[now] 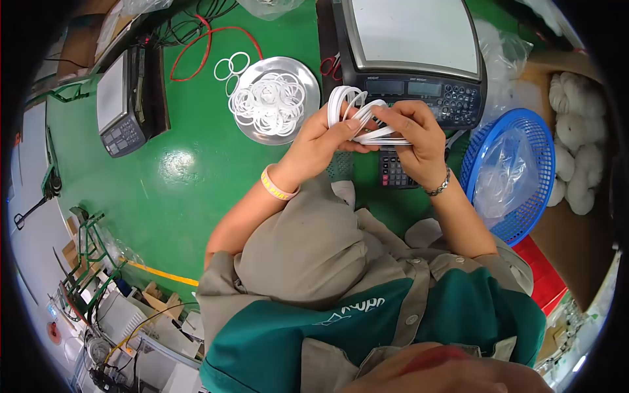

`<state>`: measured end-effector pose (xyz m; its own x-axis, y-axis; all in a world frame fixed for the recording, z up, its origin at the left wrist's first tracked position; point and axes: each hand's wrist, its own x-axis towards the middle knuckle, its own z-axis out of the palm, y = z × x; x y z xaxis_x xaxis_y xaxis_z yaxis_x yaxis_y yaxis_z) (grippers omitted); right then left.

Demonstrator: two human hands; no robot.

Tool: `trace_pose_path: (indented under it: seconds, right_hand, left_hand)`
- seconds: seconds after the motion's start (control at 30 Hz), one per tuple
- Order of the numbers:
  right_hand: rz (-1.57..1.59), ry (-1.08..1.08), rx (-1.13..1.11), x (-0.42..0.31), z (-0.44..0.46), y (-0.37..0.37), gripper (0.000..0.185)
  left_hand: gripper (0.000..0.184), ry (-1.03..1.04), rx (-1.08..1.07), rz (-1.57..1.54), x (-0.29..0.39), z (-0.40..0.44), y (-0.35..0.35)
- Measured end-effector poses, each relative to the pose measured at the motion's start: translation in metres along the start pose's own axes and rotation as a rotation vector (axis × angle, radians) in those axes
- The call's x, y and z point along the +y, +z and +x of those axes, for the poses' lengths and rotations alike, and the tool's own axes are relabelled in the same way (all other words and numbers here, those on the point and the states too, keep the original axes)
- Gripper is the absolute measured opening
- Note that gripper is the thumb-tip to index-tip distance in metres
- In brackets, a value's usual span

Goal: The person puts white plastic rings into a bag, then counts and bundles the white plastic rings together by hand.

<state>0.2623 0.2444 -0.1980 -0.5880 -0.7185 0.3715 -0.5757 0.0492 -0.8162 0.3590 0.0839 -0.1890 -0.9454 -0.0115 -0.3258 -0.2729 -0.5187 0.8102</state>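
A bundle of white rings (339, 105) is held up between both hands, just in front of the large weighing scale (419, 39). My left hand (320, 141), with a yellow-lettered band at the wrist, has its fingers wrapped round the bundle's left side. My right hand (419, 141), above a dark bracelet, grips the right side with thumb and fingers bent. To the left of my hands, a round metal dish (310, 82) holds a heap of white rings (268, 103), and a few loose rings lie over its upper left edge.
A calculator (396, 171) lies below my right hand. Red-handled scissors (331, 65) are beside the scale. On the right stand a blue basket (545, 157) with a plastic bag and a cardboard box (540, 72) of white bundles. A second scale (113, 98) stands at the left.
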Motion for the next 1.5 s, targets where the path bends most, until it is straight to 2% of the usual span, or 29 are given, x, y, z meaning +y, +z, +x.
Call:
trace_pose_path:
  seconds: [0.57, 0.7, 0.77, 0.83, 1.5]
  right_hand:
    - [-0.064, 0.002, 0.073, 0.003, -0.004, 0.003, 0.043]
    - [-0.140, -0.112, 0.106, 0.003, 0.005, 0.001, 0.036]
    - [-0.069, -0.090, 0.089, 0.004, 0.002, 0.005, 0.039]
    - [-0.063, 0.046, 0.078, -0.004, 0.002, 0.007, 0.043]
    - [-0.121, -0.084, 0.101, 0.007, -0.005, 0.008, 0.046]
  left_hand:
    - [0.014, 0.013, -0.005, -0.014, 0.002, 0.000, 0.000]
    - [0.016, 0.042, -0.047, 0.033, -0.004, 0.002, 0.000]
    - [0.017, 0.056, -0.063, 0.080, -0.002, 0.002, 0.000]
    - [0.016, 0.078, -0.063, 0.032, -0.006, 0.002, 0.000]
    - [0.018, 0.049, -0.002, 0.027, -0.005, 0.001, 0.001]
